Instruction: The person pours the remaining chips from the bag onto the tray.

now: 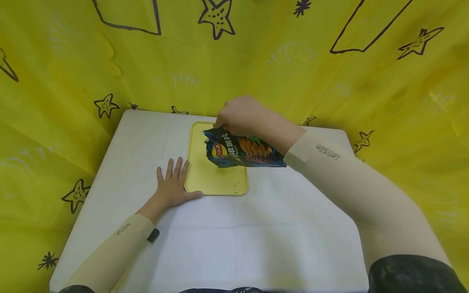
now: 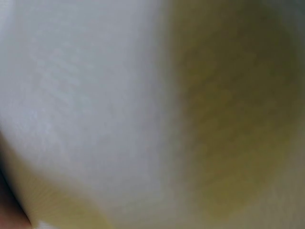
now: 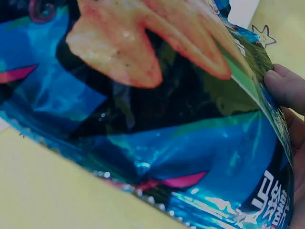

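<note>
A dark blue bag of potato chips (image 1: pixel 239 156) hangs over a yellow tray (image 1: pixel 216 182), tilted onto its side. My right hand (image 1: pixel 242 116) pinches its upper edge. In the right wrist view the shiny chip bag (image 3: pixel 143 109) fills most of the frame, and the thumb (image 3: pixel 283 86) presses on its printed side. Whether the bag's left end is torn open, I cannot tell. With fingers spread, my left hand (image 1: pixel 173 190) lies flat beside the tray's left edge, thumb along the near corner. The left wrist view is blurred and shows no clear object.
Small dark specks lie near the tray's near right corner. The tray stands on a white table (image 1: pixel 227 244). Behind and at both sides hangs a yellow curtain (image 1: pixel 256 69) with drawn stars, meeting the table's back edge.
</note>
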Demonstrator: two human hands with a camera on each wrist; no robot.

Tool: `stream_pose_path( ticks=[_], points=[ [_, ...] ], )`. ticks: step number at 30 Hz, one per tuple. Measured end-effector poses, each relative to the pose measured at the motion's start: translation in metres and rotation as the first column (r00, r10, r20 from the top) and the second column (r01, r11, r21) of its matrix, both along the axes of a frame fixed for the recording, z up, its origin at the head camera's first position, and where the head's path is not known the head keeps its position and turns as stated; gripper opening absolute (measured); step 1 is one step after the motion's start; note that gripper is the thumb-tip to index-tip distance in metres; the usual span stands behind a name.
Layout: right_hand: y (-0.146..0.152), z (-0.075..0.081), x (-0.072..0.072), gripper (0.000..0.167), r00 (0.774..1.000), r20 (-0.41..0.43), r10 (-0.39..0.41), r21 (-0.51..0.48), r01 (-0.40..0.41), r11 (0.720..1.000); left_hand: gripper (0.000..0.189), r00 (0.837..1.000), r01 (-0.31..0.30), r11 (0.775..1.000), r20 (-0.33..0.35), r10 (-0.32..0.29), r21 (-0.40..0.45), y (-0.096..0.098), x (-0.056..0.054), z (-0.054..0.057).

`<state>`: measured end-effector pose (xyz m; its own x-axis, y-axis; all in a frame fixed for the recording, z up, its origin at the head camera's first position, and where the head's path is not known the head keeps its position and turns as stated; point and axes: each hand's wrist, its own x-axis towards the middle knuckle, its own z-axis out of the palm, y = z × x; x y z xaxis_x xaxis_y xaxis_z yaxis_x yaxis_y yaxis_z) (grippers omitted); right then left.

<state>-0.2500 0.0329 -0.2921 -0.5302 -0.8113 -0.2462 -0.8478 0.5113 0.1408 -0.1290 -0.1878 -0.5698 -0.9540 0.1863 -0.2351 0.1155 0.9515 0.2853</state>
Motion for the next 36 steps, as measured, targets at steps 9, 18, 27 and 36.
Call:
stream_pose_path(
  ticks=[9, 18, 27, 36],
  points=[
    [-0.0017, -0.0051, 0.0017, 0.033, 1.000, 0.003, -0.023, 0.054, 0.022, 0.998, 0.129, 1.000, 0.004, 1.000, -0.009, -0.004, -0.002, -0.0007, -0.0003, -0.0016],
    [-0.0004, -0.0067, 0.0022, 0.034, 1.000, -0.015, -0.025, 0.024, 0.025, 0.999, 0.130, 1.000, -0.002, 1.000, -0.015, 0.002, -0.003, -0.0020, -0.0016, -0.0032],
    [0.0032, -0.0039, 0.0011, 0.034, 0.999, -0.020, -0.027, 0.022, 0.028, 0.999, 0.129, 1.000, 0.014, 1.000, -0.012, -0.014, -0.003, -0.0023, -0.0013, -0.0011],
    [0.0058, 0.0013, 0.0013, 0.038, 0.999, -0.044, -0.012, 0.014, 0.012, 1.000, 0.128, 1.000, 0.014, 1.000, -0.014, -0.014, -0.002, -0.0012, -0.0013, -0.0037]
  ],
)
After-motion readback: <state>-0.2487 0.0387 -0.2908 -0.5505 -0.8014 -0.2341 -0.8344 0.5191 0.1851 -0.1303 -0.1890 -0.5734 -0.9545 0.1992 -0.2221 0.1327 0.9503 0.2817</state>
